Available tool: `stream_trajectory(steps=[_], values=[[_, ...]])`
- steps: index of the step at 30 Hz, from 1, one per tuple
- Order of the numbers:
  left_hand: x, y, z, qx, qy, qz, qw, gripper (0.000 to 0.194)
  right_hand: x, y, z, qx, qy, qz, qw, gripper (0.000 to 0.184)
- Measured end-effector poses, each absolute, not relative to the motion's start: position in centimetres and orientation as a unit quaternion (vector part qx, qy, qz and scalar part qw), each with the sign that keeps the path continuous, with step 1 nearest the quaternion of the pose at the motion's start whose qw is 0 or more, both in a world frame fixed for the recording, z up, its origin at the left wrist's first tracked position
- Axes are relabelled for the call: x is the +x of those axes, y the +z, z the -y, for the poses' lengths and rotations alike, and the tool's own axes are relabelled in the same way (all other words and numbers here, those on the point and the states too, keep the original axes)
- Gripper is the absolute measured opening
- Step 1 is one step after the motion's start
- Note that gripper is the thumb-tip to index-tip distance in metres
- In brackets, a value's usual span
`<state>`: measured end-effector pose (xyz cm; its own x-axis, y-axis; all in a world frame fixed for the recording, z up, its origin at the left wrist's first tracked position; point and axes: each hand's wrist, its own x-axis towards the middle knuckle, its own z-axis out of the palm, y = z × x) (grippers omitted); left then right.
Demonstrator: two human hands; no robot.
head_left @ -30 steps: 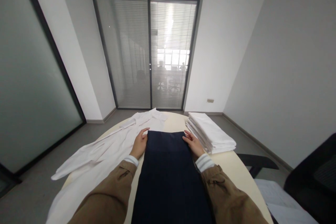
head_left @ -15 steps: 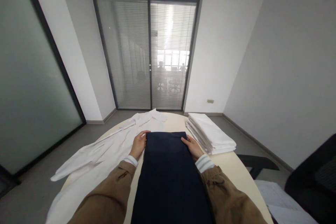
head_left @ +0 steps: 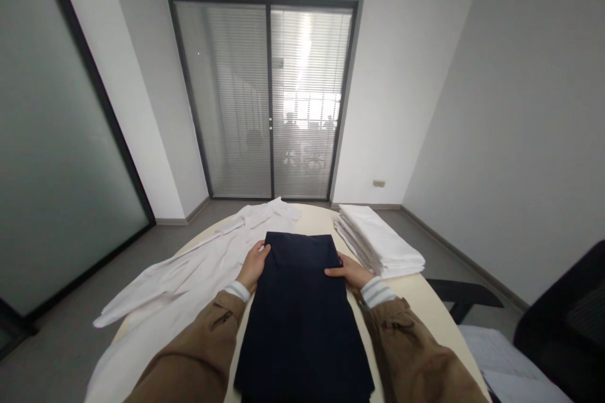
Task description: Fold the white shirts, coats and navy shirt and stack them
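In the head view, folded navy fabric fills the lower centre. The left hand pinches its upper-left edge; the right hand, thumb on top, clasps its right edge, near folded white cloths.

single head-worn cam, wearer's own viewpoint, aimed forward and down, wide field, left hand and right hand near, low centre, table just below, glazed partition well beyond, upper middle
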<state>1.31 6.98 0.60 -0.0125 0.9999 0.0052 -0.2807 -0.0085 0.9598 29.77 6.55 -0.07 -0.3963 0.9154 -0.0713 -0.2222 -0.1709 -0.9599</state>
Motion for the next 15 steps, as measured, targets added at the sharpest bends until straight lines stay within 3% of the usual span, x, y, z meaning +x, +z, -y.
stream_trajectory(steps=[7,12,15], values=[[0.9,0.4,-5.5,0.472,0.44,-0.387,0.659,0.049,30.3,-0.7,-7.4,-0.382,0.629,0.485,0.473,0.057],[1.3,-0.2,-4.6,0.499,0.491,-0.371,0.611,0.048,31.3,-0.4,-6.4,-0.365,0.659,0.502,0.424,0.078],[1.3,-0.1,-3.8,0.492,0.497,-0.366,0.614,0.051,31.7,-0.4,-5.6,-0.381,0.659,0.511,0.4,0.069]])
